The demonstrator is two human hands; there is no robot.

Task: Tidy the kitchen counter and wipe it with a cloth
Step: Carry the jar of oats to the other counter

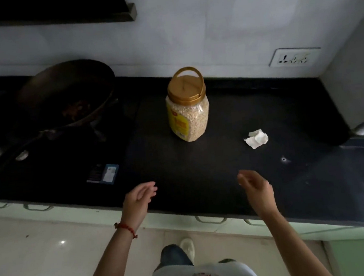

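A clear plastic jar [188, 112] with a gold lid and carry handle stands upright on the black counter [202, 171], filled with pale grains. To its right lies a crumpled white tissue [256, 139]. My left hand [138, 203] hovers over the counter's front edge with relaxed fingers and holds nothing. My right hand [256, 189] hovers at the same depth, fingers loosely curved, also holding nothing. Both hands are well short of the jar and the tissue.
A dark pan [65, 93] sits on the stove [45, 155] at the left. A small blue and white packet [103, 174] lies near the stove's front right corner. A wall socket [294, 57] is at the back right. A grey appliance [354, 85] blocks the right end.
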